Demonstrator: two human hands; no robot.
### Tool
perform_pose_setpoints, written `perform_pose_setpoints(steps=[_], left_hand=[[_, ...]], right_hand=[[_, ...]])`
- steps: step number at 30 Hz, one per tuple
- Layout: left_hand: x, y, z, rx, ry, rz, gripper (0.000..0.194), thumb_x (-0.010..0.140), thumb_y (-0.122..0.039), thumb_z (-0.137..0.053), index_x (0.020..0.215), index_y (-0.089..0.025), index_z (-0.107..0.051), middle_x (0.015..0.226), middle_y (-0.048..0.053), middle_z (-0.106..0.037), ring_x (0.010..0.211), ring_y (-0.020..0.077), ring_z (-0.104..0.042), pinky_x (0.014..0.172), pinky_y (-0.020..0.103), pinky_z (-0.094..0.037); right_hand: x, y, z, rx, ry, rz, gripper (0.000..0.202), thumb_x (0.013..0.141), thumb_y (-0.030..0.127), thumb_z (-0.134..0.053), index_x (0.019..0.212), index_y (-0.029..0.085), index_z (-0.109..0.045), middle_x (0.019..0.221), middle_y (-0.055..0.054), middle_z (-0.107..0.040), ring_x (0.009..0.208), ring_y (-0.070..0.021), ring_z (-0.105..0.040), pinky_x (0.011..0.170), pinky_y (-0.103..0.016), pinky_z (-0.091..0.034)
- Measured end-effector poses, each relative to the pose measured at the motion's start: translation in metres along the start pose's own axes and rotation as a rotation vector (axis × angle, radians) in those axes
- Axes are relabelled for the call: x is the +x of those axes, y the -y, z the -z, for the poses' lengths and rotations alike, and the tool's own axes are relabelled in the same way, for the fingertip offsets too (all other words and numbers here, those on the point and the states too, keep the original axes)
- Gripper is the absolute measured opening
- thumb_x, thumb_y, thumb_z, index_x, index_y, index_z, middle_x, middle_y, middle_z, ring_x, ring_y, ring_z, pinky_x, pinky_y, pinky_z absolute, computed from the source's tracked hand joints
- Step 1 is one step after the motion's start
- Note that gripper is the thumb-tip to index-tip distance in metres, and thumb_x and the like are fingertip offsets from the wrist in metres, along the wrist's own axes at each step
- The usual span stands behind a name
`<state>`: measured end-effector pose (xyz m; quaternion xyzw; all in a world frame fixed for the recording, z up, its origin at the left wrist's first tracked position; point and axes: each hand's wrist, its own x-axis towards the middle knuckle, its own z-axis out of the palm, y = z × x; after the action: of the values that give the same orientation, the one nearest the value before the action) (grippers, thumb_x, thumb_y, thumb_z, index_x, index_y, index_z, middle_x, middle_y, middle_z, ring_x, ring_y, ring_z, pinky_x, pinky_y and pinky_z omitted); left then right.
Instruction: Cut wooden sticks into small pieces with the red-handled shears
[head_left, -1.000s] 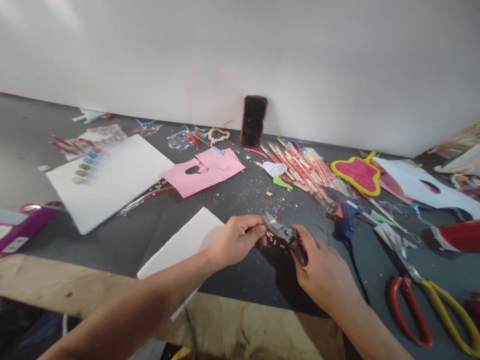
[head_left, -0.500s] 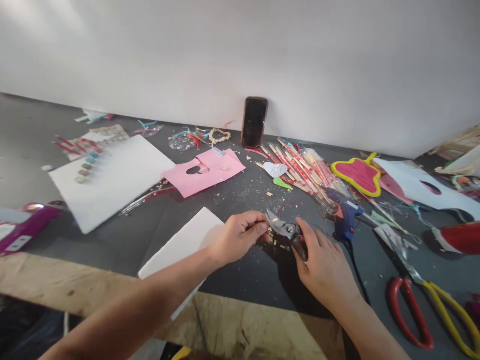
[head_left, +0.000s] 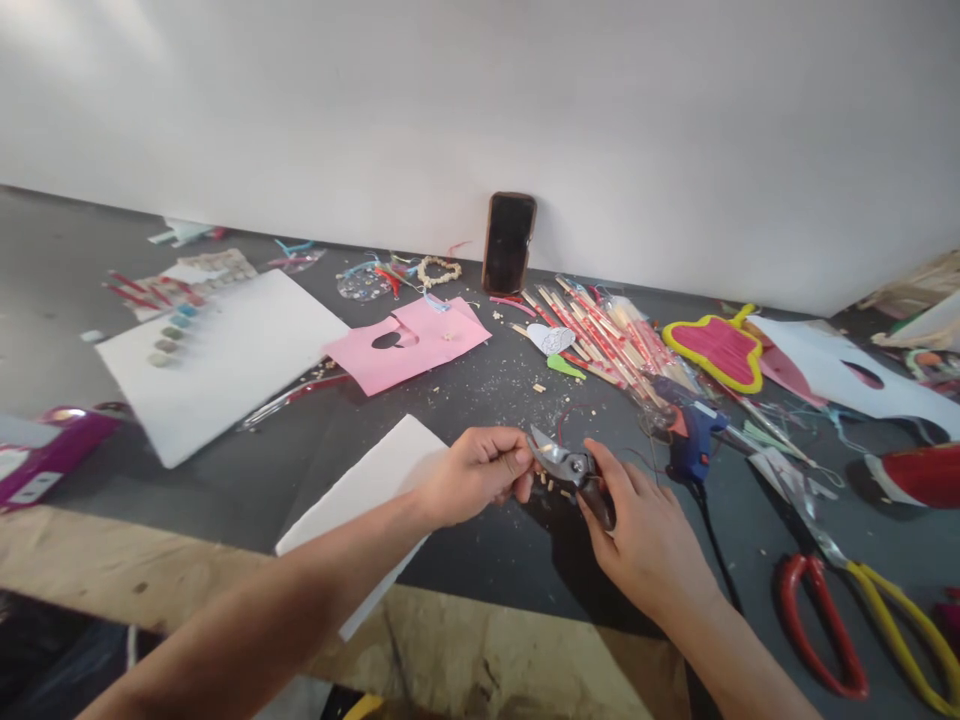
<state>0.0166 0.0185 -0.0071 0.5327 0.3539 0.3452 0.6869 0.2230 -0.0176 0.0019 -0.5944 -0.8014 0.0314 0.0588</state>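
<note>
My right hand point(head_left: 645, 530) is wrapped round the dark handles of the pruning shears point(head_left: 568, 465), whose metal blades point up and left. The blade tips lie right beside the fingertips of my left hand point(head_left: 480, 475). Those fingers are pinched together, and whatever is between them is too small to make out. Several short pale wooden bits point(head_left: 551, 485) lie on the dark table just beneath the shears. Under my left forearm is a white board point(head_left: 375, 490).
A phone point(head_left: 509, 245) leans on the wall. Pink paper point(head_left: 420, 342) and a larger white board point(head_left: 232, 360) lie left. To the right are wrapped sticks point(head_left: 592, 330), a blue glue gun point(head_left: 696, 440), large scissors point(head_left: 825, 545) and a red-and-white object point(head_left: 919, 475).
The shears and my right hand have shifted slightly left. My left hand has moved a little left too, its fingers still pinched.
</note>
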Motion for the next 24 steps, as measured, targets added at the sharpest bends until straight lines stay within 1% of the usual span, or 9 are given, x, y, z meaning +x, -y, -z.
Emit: perform_pose_setpoints(steps=[4,8,12,14,16,19,24], left_hand=[[0.0,0.001,-0.001,-0.08,-0.008,0.015,0.033,0.083,-0.044,-0.048,0.069,-0.014,-0.051,0.055,-0.001,-0.052,0.041,0.004,-0.035,0.041,0.017,-0.027],[0.0,0.002,-0.003,-0.114,-0.025,0.031,0.031,0.083,-0.042,-0.049,0.07,-0.014,-0.051,0.054,-0.002,-0.051,0.041,0.0037,-0.034,0.041,0.018,-0.026],[0.001,0.003,-0.004,-0.134,-0.023,0.016,0.03,0.084,-0.04,-0.049,0.07,-0.013,-0.05,0.056,-0.002,-0.05,0.042,0.0035,-0.034,0.042,0.018,-0.025],[0.001,0.001,-0.004,-0.123,-0.027,0.008,0.027,0.083,-0.038,-0.051,0.073,-0.013,-0.052,0.059,-0.001,-0.053,0.044,0.0035,-0.036,0.043,0.018,-0.026],[0.001,-0.003,-0.005,-0.079,-0.045,0.002,0.025,0.082,-0.037,-0.053,0.076,-0.012,-0.054,0.064,0.001,-0.056,0.046,0.0036,-0.037,0.045,0.018,-0.028],[0.0,-0.007,-0.005,0.006,-0.069,-0.003,0.028,0.082,-0.037,-0.051,0.073,-0.012,-0.057,0.066,0.002,-0.058,0.047,0.0037,-0.037,0.046,0.019,-0.029],[-0.001,-0.004,-0.004,0.005,-0.039,-0.009,0.033,0.083,-0.039,-0.049,0.067,-0.011,-0.057,0.062,0.002,-0.057,0.046,0.0042,-0.037,0.045,0.018,-0.028]], right_hand=[[-0.001,0.001,0.0,0.016,0.022,0.004,0.045,0.084,0.028,-0.041,0.128,0.018,-0.035,0.095,-0.01,-0.061,0.081,-0.0223,-0.059,0.069,-0.033,-0.043],[-0.003,0.001,0.001,-0.022,0.039,0.001,0.043,0.084,0.029,-0.042,0.125,0.018,-0.038,0.092,-0.009,-0.063,0.074,-0.0217,-0.06,0.066,-0.032,-0.043],[-0.004,0.0,0.002,0.008,0.081,-0.012,0.041,0.085,0.03,-0.04,0.124,0.018,-0.038,0.091,-0.008,-0.064,0.073,-0.0215,-0.061,0.064,-0.032,-0.043],[-0.003,0.0,0.002,0.032,0.088,-0.022,0.04,0.086,0.031,-0.039,0.124,0.018,-0.038,0.093,-0.008,-0.064,0.075,-0.0214,-0.061,0.065,-0.032,-0.043],[-0.002,-0.001,0.002,0.03,0.071,-0.03,0.04,0.085,0.03,-0.04,0.124,0.018,-0.038,0.096,-0.009,-0.063,0.078,-0.0216,-0.061,0.066,-0.032,-0.043],[0.0,-0.001,0.001,-0.02,0.021,-0.026,0.044,0.084,0.028,-0.042,0.126,0.018,-0.036,0.098,-0.009,-0.061,0.084,-0.0221,-0.059,0.069,-0.032,-0.041],[0.001,-0.001,0.0,-0.126,-0.054,-0.023,0.053,0.083,0.031,-0.045,0.132,0.021,-0.03,0.097,-0.009,-0.059,0.089,-0.0244,-0.055,0.07,-0.035,-0.038]])
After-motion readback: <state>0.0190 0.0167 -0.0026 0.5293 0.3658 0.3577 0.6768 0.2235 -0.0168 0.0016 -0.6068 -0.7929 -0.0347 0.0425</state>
